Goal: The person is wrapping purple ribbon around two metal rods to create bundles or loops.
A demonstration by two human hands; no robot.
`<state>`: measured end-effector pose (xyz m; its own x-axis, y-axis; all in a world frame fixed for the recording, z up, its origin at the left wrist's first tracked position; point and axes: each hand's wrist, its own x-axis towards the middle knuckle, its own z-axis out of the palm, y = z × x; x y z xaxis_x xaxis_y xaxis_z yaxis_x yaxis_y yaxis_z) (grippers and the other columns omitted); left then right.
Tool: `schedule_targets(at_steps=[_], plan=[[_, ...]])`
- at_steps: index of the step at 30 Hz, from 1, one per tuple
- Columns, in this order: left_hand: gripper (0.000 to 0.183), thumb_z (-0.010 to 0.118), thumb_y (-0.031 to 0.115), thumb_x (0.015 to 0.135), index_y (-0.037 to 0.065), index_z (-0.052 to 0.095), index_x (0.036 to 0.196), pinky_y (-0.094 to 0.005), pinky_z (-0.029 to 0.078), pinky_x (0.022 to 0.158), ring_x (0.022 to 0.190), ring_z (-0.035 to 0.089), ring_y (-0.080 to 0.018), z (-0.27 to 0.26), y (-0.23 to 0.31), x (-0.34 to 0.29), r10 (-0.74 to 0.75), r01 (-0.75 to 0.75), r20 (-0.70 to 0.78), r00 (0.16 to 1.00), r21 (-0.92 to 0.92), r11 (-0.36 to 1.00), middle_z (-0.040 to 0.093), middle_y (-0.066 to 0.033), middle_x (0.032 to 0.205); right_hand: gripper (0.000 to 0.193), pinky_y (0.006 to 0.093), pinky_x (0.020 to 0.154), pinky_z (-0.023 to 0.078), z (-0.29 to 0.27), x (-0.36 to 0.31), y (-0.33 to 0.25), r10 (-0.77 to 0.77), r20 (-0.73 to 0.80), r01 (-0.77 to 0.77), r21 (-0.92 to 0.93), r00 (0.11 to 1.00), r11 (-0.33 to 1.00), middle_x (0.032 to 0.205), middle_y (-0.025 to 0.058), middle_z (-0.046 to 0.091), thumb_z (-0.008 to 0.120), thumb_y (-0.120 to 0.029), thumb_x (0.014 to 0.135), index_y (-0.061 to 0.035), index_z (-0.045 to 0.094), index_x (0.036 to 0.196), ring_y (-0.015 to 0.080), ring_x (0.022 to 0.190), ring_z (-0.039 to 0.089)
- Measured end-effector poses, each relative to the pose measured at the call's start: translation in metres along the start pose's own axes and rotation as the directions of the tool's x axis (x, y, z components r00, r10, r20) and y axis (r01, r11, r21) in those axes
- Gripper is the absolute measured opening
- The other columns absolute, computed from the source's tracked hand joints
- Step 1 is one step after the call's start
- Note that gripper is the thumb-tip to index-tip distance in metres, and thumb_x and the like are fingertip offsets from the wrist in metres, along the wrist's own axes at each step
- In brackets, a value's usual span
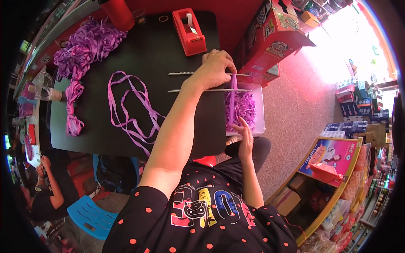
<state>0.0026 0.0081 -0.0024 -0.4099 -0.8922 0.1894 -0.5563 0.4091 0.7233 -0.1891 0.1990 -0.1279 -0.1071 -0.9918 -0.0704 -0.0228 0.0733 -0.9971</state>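
Observation:
Two thin metal rods (181, 91) jut past the table's right edge, lying about parallel. My left hand (216, 67) reaches over the upper one, its fingers closed on a purple ribbon (233, 99) laid across the rods. From there the ribbon runs down over a white box (260, 109) filled with short purple ribbon pieces (244, 107). My right hand (245, 138) is at the box's near side, close to the ribbon's lower end, fingers apart; whether a fingertip touches it I cannot tell. A long loose ribbon (145, 99) loops across the black table (93, 109) and passes under my left forearm.
A red tape dispenser (189, 33) stands at the table's far side. Bunched purple ribbon (88, 46) lies at the far left. Beside the table are a red carton (270, 42), a blue stool (93, 217) and a display case (325, 168). Another person's arm (52, 185) shows at left.

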Motion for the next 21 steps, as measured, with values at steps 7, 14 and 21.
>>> schedule_targets(at_steps=[7,14,21], plan=[[0.025,0.065,0.008,0.065,0.012,0.073,0.088,-0.036,0.03,0.103,0.117,0.043,-0.0246,-0.001,-0.004,0.004,0.022,-0.025,0.074,0.997,0.045,0.999,0.058,-0.0036,0.113,0.049,0.0326,0.099,0.034,0.006,-0.04,-0.093,-0.155,-0.059,0.152,-0.043,0.986,0.987,0.096,0.0139,0.069,0.027,-0.03,0.102,0.0048,0.047,0.129,0.0143,0.098,0.057],[0.025,0.065,0.008,0.064,0.013,0.073,0.087,-0.0371,0.03,0.103,0.115,0.045,-0.0247,-0.002,-0.007,0.003,0.024,-0.027,0.086,0.996,0.034,0.999,0.059,-0.0037,0.112,0.059,0.0387,0.098,0.033,0.005,-0.018,-0.135,-0.351,-0.025,0.352,0.115,0.936,0.929,0.093,0.0212,0.068,0.027,-0.043,0.1,0.0061,0.047,0.127,0.0233,0.097,0.06],[0.02,0.066,0.009,0.063,0.009,0.071,0.082,-0.0375,0.03,0.104,0.117,0.045,-0.0258,-0.001,-0.008,0.001,0.004,-0.005,0.033,0.999,0.024,1.0,0.059,-0.0049,0.114,0.058,0.0361,0.095,0.037,0.018,0.099,-0.188,-0.415,0.089,0.341,0.428,0.906,0.837,0.109,0.0267,0.062,0.025,-0.043,0.1,0.0015,0.037,0.136,0.0297,0.102,0.06]])
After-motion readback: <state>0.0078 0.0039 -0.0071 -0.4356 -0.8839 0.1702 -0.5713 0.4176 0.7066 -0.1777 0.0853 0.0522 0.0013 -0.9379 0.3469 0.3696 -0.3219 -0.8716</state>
